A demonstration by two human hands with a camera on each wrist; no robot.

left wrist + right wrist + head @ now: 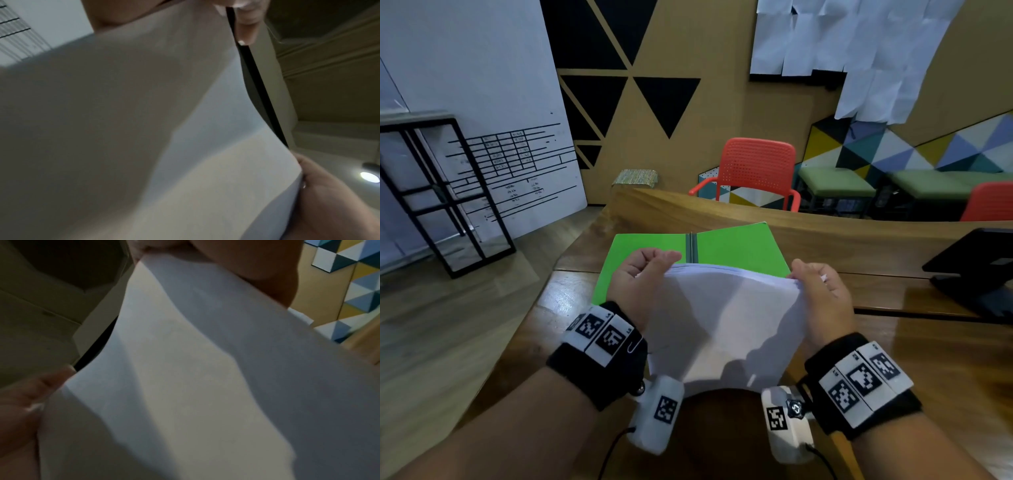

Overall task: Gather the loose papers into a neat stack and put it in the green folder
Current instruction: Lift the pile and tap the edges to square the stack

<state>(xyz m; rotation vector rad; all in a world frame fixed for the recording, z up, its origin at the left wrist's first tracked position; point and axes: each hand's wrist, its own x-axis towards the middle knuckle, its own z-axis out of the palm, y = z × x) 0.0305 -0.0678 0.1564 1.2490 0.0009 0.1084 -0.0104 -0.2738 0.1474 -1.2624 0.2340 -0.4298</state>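
A stack of white papers (726, 318) is held up off the wooden table, standing roughly on edge and bowed. My left hand (643, 277) grips its upper left corner and my right hand (816, 287) grips its upper right corner. Behind the stack the green folder (736, 246) lies open and flat on the table, its dark spine in the middle. The left wrist view is filled by the paper stack (144, 129), with the left hand (244, 21) at its top. In the right wrist view the papers (205, 369) likewise cover most of the picture, with the right hand (246, 259) holding the top.
The wooden table (893, 294) carries a black laptop stand (976, 267) at the far right. Red chairs (753, 171) and green benches stand beyond the table. A black metal shelf frame (445, 198) stands on the floor to the left.
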